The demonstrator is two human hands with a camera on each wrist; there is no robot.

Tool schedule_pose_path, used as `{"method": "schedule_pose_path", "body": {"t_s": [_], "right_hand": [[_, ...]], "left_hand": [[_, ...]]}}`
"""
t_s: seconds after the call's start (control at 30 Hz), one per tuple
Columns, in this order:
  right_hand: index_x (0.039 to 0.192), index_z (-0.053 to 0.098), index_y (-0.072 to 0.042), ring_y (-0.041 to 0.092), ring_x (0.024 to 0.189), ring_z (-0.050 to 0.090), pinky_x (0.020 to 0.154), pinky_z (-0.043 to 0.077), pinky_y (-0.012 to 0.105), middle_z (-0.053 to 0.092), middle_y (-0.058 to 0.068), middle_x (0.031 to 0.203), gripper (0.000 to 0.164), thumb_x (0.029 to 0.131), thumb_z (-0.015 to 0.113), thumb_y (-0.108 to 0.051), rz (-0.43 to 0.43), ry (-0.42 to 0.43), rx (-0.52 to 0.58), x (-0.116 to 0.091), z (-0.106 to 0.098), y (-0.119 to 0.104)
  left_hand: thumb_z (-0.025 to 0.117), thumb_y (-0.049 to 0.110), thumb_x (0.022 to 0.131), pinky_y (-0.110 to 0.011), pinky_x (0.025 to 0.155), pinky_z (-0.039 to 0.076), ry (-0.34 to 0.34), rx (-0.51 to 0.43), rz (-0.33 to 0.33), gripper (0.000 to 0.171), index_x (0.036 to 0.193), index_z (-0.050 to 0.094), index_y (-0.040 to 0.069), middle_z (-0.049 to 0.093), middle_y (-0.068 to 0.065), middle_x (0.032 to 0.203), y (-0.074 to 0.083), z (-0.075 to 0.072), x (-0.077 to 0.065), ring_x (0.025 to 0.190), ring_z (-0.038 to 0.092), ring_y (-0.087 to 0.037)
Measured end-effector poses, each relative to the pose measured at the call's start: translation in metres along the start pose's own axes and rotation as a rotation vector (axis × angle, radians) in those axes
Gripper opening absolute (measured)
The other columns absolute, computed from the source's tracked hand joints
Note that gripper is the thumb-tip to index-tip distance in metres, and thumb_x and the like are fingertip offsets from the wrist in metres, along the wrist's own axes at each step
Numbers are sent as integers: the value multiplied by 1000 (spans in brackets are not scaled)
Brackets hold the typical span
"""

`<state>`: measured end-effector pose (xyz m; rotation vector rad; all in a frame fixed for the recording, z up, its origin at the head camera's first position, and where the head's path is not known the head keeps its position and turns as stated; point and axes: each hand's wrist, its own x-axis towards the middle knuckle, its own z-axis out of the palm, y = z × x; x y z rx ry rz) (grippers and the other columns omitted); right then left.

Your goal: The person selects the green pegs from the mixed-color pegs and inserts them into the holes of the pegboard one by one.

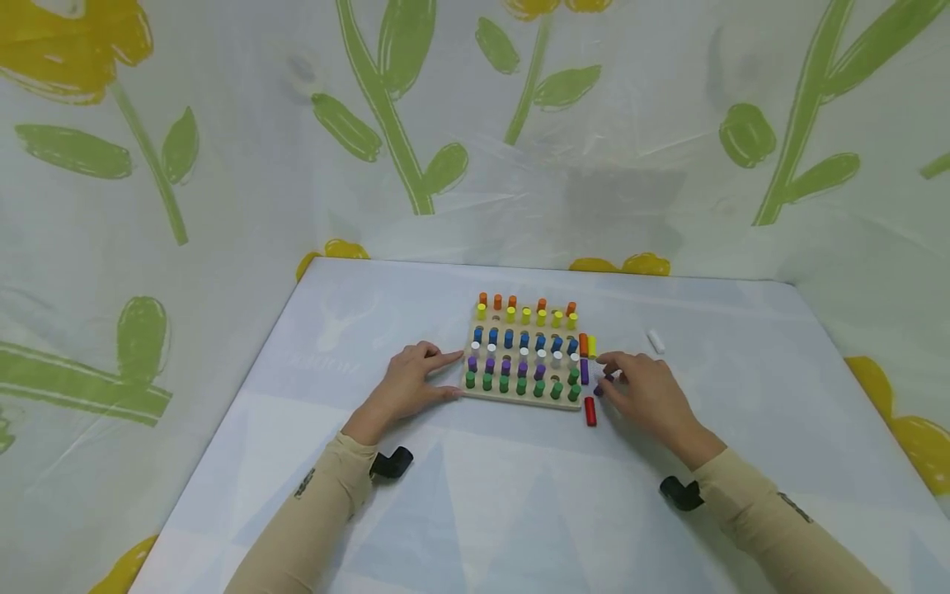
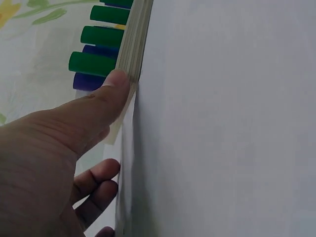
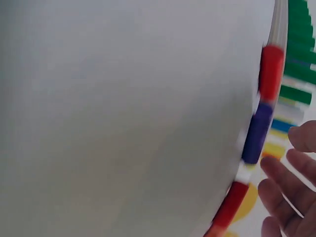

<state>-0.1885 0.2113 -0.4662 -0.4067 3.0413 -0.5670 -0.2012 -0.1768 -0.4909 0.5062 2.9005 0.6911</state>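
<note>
A wooden peg board [image 1: 523, 401] holds rows of orange, yellow, blue, white, purple and green pegs. My left hand [image 1: 416, 381] rests at its left side, thumb and index finger extended to the edge. In the left wrist view the thumb [image 2: 116, 84] presses the board's side below the green pegs [image 2: 93, 63]. My right hand [image 1: 647, 389] is just right of the board, its fingertips close to a loose purple peg [image 1: 601, 388]. The right wrist view shows its fingers [image 3: 276, 173] loosely bent, apart from the purple peg [image 3: 257, 138].
Along the board's right edge lie a red peg [image 1: 590, 411], another purple peg [image 1: 584, 371], an orange peg [image 1: 583, 345] and a yellow peg [image 1: 592, 346]. A white peg [image 1: 656, 341] lies farther right. Patterned cloth walls [image 1: 519, 190] stand behind the table.
</note>
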Motion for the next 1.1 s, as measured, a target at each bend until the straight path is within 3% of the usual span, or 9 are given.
{"method": "schedule_pose_path", "body": {"t_s": [0.17,0.3,0.37,0.47,0.57,0.67,0.8,1.1], "right_hand": [[135,60,-6,40,118,54,100,38,62,65,19,126,43,98,68,-25,50,34,-54,1,-9,21],[142,54,-4,48,130,43,104,31,68,52,26,142,52,100,65,-30,63,86,-93,4,-18,38],[147,49,-4,51,135,36,106,26,71,43,28,149,58,100,64,-35,70,107,-116,6,-21,47],[152,42,-5,53,140,26,108,19,73,31,30,156,68,99,63,-40,82,130,-152,10,-26,61],[158,32,-7,53,146,15,110,13,74,19,29,162,75,99,60,-44,89,143,-208,14,-30,78],[163,18,-10,54,149,2,110,5,76,7,28,165,85,99,57,-50,100,136,-248,17,-35,92],[164,5,-13,54,149,-7,108,-1,78,-4,26,166,91,99,52,-56,118,106,-251,20,-36,100],[164,1,-13,53,149,-9,107,-3,79,-6,25,166,93,99,50,-58,99,98,-243,36,-48,94]], "left_hand": [[76,46,90,-51,103,35,6,64,-8,65,148,56,26,57,-5,122,-6,-12,1,109,50,-24],[74,45,92,-57,107,33,59,126,-25,71,153,49,20,57,-12,132,-17,-25,1,122,51,-32],[73,49,92,-60,111,29,85,153,-64,83,160,36,18,47,-16,146,-23,-32,0,134,43,-37],[70,57,91,-62,117,17,127,196,-139,104,165,12,15,19,-20,164,-32,-41,0,149,18,-44],[67,66,88,-67,116,7,181,260,-195,114,165,0,13,-5,-21,168,-40,-48,3,152,-2,-47],[64,72,87,-73,112,1,251,318,-224,118,164,-2,13,-15,-21,167,-47,-53,7,151,-13,-49],[61,76,85,-79,107,-1,314,347,-234,120,164,0,12,-15,-23,166,-54,-58,6,149,-17,-51],[60,77,85,-78,107,-5,319,334,-260,119,164,0,11,-17,-22,166,-59,-69,9,149,-18,-51]]}}
